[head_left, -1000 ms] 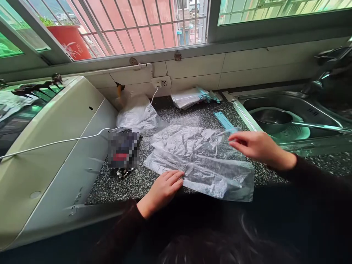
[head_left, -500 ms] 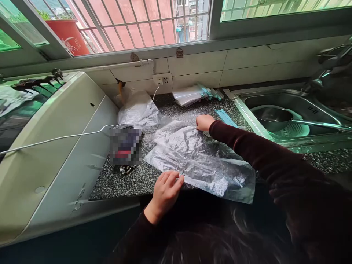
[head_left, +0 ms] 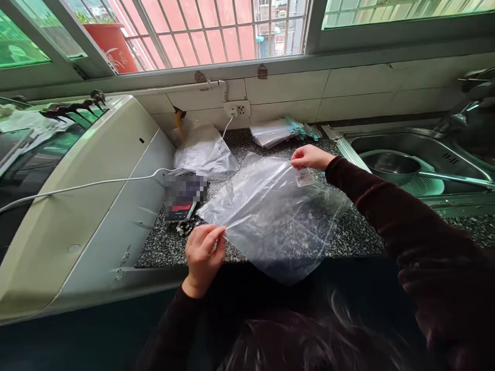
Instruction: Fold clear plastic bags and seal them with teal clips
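A clear plastic bag [head_left: 286, 226] is stretched between my two hands above the speckled counter [head_left: 162, 247], its lower corner hanging past the front edge. My left hand [head_left: 204, 250] pinches one end of the bag's straight edge, low and to the left. At the other end of that edge, farther back, my right hand [head_left: 311, 157] is closed on the bag. A small white label [head_left: 304, 178] shows just below the right fingers. More clear plastic [head_left: 220, 198] lies behind the held bag, partly covered by it.
A phone [head_left: 183, 198] lies left of the bag with a white cable [head_left: 96, 181] nearby. Crumpled plastic bags [head_left: 204, 149] and a stack of flat bags with blue strips [head_left: 273, 133] sit along the wall. At right is a sink [head_left: 456, 154] holding a pan [head_left: 394, 167].
The bag has been lifted and pulled taut between both hands. My left hand moved left and closed on its edge; my right hand rose slightly to the right. The view shifted a little.
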`<state>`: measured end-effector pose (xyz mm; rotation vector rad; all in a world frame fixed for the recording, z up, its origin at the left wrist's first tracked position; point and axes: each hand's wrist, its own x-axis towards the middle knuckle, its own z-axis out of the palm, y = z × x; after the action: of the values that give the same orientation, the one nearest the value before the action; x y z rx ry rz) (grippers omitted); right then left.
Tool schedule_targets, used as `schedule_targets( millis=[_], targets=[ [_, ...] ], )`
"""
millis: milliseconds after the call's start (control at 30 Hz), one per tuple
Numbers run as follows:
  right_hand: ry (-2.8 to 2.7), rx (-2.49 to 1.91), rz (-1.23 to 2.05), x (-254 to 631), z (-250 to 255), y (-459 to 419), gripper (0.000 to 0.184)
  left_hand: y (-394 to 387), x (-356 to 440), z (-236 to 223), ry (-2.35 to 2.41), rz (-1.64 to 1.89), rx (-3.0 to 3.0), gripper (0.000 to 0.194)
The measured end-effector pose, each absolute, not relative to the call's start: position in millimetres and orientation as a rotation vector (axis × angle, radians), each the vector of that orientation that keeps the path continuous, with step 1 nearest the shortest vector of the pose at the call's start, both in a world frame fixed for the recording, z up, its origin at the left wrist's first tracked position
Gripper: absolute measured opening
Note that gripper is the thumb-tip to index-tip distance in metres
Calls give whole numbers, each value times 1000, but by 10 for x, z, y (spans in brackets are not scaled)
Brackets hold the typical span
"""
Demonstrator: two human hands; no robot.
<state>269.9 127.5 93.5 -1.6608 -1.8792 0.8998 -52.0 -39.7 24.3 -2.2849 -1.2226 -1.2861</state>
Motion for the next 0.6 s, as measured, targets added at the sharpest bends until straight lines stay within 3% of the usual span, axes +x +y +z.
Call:
schedule_targets(
  millis=[333, 433, 600],
  targets=[
    [-1546, -1388, 1022, 2814, 1119, 1216, 17, -42, -558, 434, -1176, -1234, -2228, 17],
    [-1531, -1339, 976, 2860, 1134, 1224, 18, 49, -535, 540, -1436, -1526, -2233, 9],
    [-1526, -1222, 919, 2875, 1287, 1342, 14, 427, -542, 899, -1916, -2002, -2228, 16]
  ],
)
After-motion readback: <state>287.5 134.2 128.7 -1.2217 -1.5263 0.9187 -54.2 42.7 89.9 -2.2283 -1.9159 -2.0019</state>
